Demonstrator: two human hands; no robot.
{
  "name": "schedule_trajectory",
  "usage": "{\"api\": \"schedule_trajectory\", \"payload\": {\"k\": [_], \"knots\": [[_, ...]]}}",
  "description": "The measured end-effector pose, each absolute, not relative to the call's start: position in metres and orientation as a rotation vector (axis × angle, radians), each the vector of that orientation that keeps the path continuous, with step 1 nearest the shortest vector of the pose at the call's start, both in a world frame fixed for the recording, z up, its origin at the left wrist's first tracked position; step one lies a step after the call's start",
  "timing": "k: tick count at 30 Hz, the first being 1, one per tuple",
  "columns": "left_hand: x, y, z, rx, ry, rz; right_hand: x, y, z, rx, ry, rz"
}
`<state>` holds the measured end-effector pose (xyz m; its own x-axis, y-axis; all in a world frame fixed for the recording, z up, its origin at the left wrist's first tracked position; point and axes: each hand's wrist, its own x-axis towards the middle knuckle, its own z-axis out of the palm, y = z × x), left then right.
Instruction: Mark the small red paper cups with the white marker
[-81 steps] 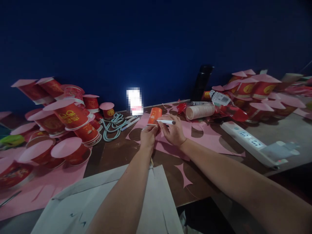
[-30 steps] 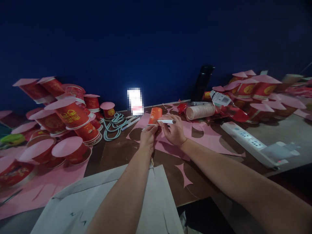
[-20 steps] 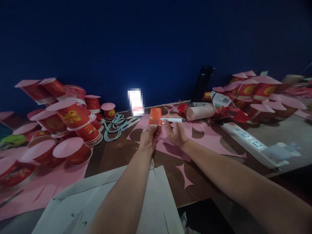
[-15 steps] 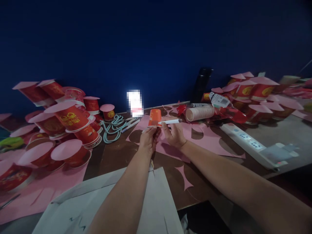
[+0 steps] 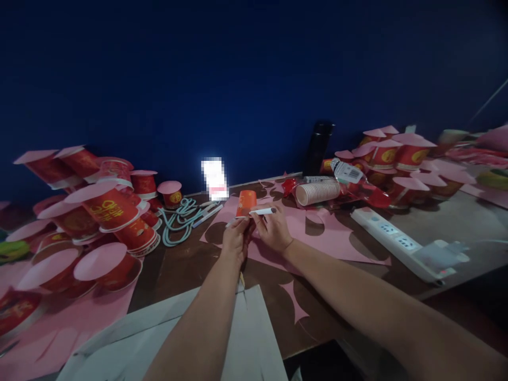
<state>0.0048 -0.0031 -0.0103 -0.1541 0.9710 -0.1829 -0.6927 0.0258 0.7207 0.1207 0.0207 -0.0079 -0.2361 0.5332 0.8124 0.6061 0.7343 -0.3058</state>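
Dark blue wall (image 5: 238, 79) fills the whole top half, nothing going on there. Below it, a brown wooden surface (image 5: 186, 259) is buried in stuff. A big pink sheet (image 5: 341, 238) with round holes cut out of it lies in the middle, and a heap of red cups (image 5: 107, 209) with pink discs on them sits off to the left. A second heap (image 5: 397, 153) is on the right, with a white power strip (image 5: 397, 241) in front of it.

Compared with a moment ago, the whole view has dipped and slid a bit, so everything sits lower and further left in frame. The piles themselves look untouched.

The real change is small. The left hand (image 5: 235, 241) has its fingers pinched shut on the lower edge of the small red cup (image 5: 246, 202). That cup stands on the pink sheet, mouth-down as far as I can tell, same spot as before. The right hand (image 5: 273, 230) has its fingers closed around a white pen (image 5: 262, 211), held flat. Under a second back that pen had swung out to the right, clear of the cup. Now it's tucked in again, touching or just beside the cup's base, so to me it looks back in use, not set aside.
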Motion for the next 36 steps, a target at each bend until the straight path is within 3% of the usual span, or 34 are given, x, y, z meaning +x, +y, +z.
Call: {"api": "schedule_trajectory", "payload": {"k": [36], "knots": [[0.002,0.002,-0.021,0.565,0.852,1.485,0.124,0.024,-0.012,-0.829,-1.862,-0.06]]}}
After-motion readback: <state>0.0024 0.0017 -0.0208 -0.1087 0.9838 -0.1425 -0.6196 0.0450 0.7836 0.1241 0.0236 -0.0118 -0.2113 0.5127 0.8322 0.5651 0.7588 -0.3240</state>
